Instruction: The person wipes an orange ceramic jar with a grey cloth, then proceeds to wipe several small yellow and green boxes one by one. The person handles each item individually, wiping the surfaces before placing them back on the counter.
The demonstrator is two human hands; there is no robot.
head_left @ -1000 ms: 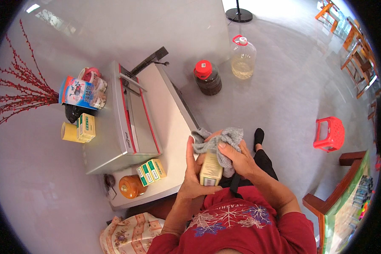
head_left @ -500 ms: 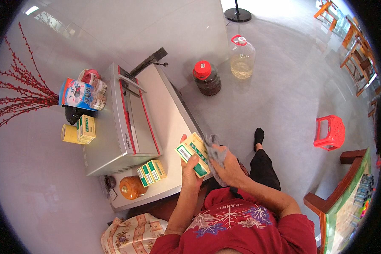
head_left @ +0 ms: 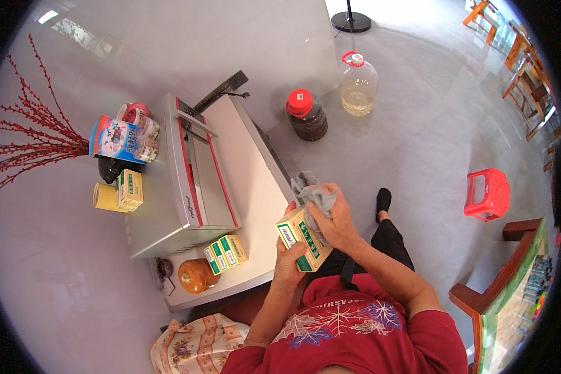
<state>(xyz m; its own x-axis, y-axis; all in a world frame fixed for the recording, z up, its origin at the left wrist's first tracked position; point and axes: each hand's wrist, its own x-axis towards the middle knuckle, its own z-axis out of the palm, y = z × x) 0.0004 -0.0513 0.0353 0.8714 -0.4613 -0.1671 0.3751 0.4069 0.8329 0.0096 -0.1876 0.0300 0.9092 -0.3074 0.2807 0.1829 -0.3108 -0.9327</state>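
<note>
Left hand [head_left: 291,257] clamped round a green-and-cream box [head_left: 303,240], held above the white table's edge [head_left: 255,187]; right hand [head_left: 334,215] closed on a grey cloth [head_left: 313,193], pressing it to the box's face. Looks like mid-wipe; turning the box to reach another side seems next

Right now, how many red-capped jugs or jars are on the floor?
2. A dark jar with a red lid stands by the table's far corner; a clear jug with a red cap stands beside it, nearer the lamp base. More may sit hidden under the table.
</note>
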